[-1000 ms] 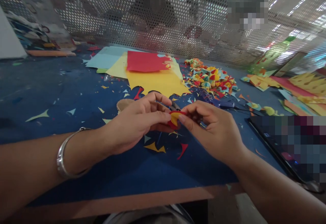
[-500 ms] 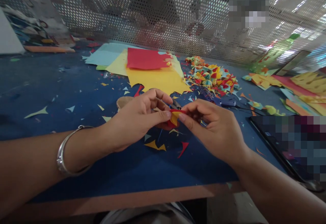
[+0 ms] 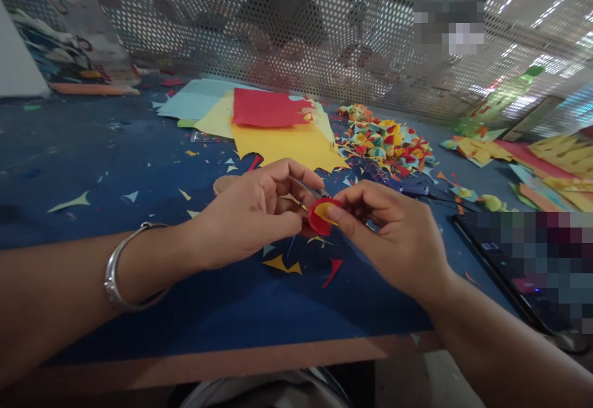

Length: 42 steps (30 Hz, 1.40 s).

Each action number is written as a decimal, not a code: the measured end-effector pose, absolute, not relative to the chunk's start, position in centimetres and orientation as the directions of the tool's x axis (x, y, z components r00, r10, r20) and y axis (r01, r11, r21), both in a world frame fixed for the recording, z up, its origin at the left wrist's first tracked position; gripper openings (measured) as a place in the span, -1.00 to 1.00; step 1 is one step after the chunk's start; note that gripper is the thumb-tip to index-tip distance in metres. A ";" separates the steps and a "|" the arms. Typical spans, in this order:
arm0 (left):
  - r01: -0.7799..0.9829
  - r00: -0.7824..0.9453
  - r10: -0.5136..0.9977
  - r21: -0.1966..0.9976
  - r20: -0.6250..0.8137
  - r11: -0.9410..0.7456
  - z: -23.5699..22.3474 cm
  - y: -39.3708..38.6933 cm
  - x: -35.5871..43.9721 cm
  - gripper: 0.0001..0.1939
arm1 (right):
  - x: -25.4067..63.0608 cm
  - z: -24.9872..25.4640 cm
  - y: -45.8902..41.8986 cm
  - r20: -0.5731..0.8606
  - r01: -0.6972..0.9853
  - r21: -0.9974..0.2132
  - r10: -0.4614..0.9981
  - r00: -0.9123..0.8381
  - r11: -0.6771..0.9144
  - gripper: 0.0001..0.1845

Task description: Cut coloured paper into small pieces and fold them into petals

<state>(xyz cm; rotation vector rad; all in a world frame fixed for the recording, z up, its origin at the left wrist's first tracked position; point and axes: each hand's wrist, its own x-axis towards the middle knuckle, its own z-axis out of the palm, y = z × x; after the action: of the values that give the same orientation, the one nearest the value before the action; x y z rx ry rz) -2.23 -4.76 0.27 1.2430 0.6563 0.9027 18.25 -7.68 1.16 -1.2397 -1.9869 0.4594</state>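
Observation:
Between the thumb and fingers of my right hand [image 3: 389, 235] is a small curved red paper piece [image 3: 319, 225] with a yellow paper piece [image 3: 327, 212] laid against its inner side. My left hand [image 3: 252, 216] is just left of it, fingers bent and thumb apart from the index finger. Its fingertips come close to the red edge; whether one touches it from behind is hidden. Below lie yellow paper scraps [image 3: 277, 264] and a curved red scrap [image 3: 333, 271]. A dark metal tip shows behind the held paper, mostly covered.
Stacked coloured sheets, a red sheet [image 3: 269, 108] over a yellow sheet [image 3: 282, 147], lie ahead on the blue table [image 3: 231, 321]. Right of them are a heap of folded paper pieces [image 3: 389, 139], a corded purple tool [image 3: 414, 189], a green bottle [image 3: 503, 99] and a dark-screened tablet [image 3: 509, 272].
My left thumb has let go of the paper and drawn back left. The red piece has turned in my right hand, so its rounded inner side now shows.

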 end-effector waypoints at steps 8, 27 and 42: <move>-0.058 0.476 0.869 0.991 0.134 -0.121 -0.1 -4.9 -2.6 -0.67 | 18.2 1.0 -7.7 0.380 0.601 -0.643 0.880 -0.286 0.474 -0.87; 0.028 0.407 0.912 0.998 0.039 -0.055 0.4 -4.6 -2.2 -0.73 | 18.4 1.2 -7.6 0.372 0.606 -0.669 0.900 -0.228 0.431 -0.75; -0.026 0.398 0.916 0.999 0.051 -0.044 0.3 -4.6 -2.2 -0.60 | 18.1 1.1 -7.7 0.393 0.612 -0.617 0.868 -0.304 0.494 -0.86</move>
<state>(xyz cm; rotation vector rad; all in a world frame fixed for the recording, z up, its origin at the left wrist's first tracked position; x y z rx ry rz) -2.18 -4.63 0.26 1.3986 0.8672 0.9433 18.12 -7.70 1.06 -1.2136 -2.0331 0.4622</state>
